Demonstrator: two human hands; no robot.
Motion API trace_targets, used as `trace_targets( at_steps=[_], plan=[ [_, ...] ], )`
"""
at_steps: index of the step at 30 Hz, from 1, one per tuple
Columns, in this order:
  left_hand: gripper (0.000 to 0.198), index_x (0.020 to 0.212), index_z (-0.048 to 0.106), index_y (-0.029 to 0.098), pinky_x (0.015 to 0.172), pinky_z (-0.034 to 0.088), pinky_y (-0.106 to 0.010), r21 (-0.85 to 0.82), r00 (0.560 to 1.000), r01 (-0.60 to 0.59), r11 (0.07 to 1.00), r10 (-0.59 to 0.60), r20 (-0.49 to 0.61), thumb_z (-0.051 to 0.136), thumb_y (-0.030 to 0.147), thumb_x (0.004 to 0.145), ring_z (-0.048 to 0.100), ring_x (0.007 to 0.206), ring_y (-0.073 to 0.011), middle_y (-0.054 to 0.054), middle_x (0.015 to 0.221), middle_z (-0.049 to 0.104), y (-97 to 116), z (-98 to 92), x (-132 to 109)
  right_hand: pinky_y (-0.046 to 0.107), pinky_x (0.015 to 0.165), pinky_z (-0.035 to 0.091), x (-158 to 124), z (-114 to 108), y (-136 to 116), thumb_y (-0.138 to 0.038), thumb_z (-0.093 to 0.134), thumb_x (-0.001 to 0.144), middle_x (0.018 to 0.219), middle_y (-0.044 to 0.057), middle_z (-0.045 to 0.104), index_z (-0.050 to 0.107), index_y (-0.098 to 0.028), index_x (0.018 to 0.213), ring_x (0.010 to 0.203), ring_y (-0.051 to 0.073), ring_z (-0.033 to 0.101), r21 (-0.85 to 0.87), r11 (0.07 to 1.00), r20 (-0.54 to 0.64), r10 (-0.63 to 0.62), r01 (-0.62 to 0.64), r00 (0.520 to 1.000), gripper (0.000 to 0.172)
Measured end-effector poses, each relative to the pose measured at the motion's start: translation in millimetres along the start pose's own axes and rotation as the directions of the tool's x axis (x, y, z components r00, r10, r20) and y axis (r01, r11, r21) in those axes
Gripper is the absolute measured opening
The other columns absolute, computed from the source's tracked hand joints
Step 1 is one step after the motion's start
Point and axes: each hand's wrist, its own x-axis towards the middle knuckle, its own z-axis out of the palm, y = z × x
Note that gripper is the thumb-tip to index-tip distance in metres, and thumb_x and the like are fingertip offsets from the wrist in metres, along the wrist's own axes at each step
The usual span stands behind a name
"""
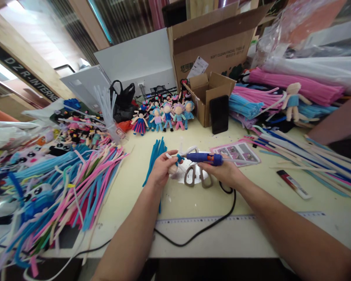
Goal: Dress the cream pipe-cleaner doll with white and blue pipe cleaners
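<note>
My right hand is wrapped round a blue hot glue gun, its nozzle pointing left. Between the fingers of my left hand is a small piece of pipe cleaner work, pale with white and teal parts; its full shape is partly hidden. The nozzle meets or nearly meets the teal part. Below the glue gun, the scissors lie with their grey handles toward me on a white sheet. Teal pipe cleaners lie in a bundle just left of my left hand.
Finished pipe cleaner dolls stand at the back beside a small open carton and a black phone. Loose pipe cleaners heap up on the left. A black cord crosses the ruler. A utility knife lies right.
</note>
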Motion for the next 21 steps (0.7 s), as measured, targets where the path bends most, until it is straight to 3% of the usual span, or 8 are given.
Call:
trace_targets(
  at_steps=[21],
  plan=[
    [0.047,0.091,0.062,0.012,0.056,0.045,-0.023,-0.006,1.0,-0.014,1.0,0.014,-0.004,0.082,0.021,0.05,0.064,0.061,-0.0149,-0.002,0.066,0.068,0.4,-0.1,0.3,0.024,0.05,0.042,-0.3,-0.3,-1.2,-0.036,0.063,0.069,0.059,-0.002,0.06,0.066,-0.02,0.067,0.054,0.013,0.054,-0.053,0.999,-0.009,-0.003,0.002,1.0,0.017]
  ],
)
